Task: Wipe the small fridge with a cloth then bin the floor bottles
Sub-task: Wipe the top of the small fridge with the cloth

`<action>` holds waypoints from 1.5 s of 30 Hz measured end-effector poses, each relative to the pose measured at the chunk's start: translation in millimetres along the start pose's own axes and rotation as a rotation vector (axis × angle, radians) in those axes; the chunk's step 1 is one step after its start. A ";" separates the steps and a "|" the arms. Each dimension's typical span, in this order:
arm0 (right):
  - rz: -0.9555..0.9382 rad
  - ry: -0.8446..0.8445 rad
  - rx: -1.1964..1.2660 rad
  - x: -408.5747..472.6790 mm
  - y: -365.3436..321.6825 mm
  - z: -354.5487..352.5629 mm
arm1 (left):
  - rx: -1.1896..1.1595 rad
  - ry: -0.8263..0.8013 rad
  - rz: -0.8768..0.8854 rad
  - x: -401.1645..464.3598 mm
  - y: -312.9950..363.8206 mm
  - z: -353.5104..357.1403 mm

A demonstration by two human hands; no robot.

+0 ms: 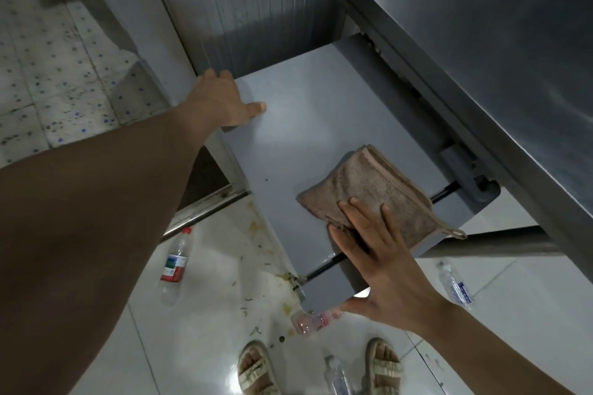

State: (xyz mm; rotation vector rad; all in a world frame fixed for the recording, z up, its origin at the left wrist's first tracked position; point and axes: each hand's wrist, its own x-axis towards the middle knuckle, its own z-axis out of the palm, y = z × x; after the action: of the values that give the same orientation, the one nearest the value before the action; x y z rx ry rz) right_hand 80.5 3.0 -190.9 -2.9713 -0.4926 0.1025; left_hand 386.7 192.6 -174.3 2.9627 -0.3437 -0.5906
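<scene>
Grey small fridge (308, 125) top fills centre of head view, seen from above. Brown folded cloth (369, 192) lies flat on the fridge top, near its right front corner. Right hand (382, 260) rests flat, fingers spread wide, fingertips pressing the cloth's near edge; nothing is gripped. Left hand (221, 99) sits at the far left edge of the fridge top, fingers curled over the edge, thumb flat on the surface. Floor bottles lie on white tiles: red-label bottle (176, 263) left of the fridge, pink bottle (313, 321) just below its front corner, blue-label bottle (455, 285) to the right, clear bottle (337, 375) between two sandalled feet (256, 369). Steel counter (481, 42) overhangs at upper right.
</scene>
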 end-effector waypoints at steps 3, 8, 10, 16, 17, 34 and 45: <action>-0.002 0.003 0.001 -0.2 -1.7 -1.7 | -0.007 0.006 -0.012 1.4 -1.8 0.8; -0.045 -0.005 -0.026 -1.3 -6.9 -4.1 | -0.051 0.034 -0.033 -3.9 -15.0 7.3; -0.066 0.006 -0.041 -1.2 -11.9 -3.1 | -0.067 0.061 -0.035 -8.4 -20.3 9.3; -0.030 0.027 -0.010 -1.3 -36.9 6.5 | -0.016 0.038 -0.005 -13.2 -19.0 6.1; -0.026 0.017 -0.009 -1.3 -38.9 6.9 | -0.016 0.038 -0.002 -14.8 -17.9 6.0; 0.261 0.208 0.167 -14.9 22.0 -19.2 | -0.028 0.122 0.256 -104.6 71.1 56.6; 0.236 0.235 0.248 -5.4 28.2 -15.9 | -0.034 0.043 0.179 -109.9 76.4 55.0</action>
State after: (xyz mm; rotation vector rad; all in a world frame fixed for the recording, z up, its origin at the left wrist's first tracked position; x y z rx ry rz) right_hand 85.7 -27.0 -178.8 -2.7354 -0.0913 -0.1512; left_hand 251.2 141.9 -173.7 2.8662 -0.5811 -0.5053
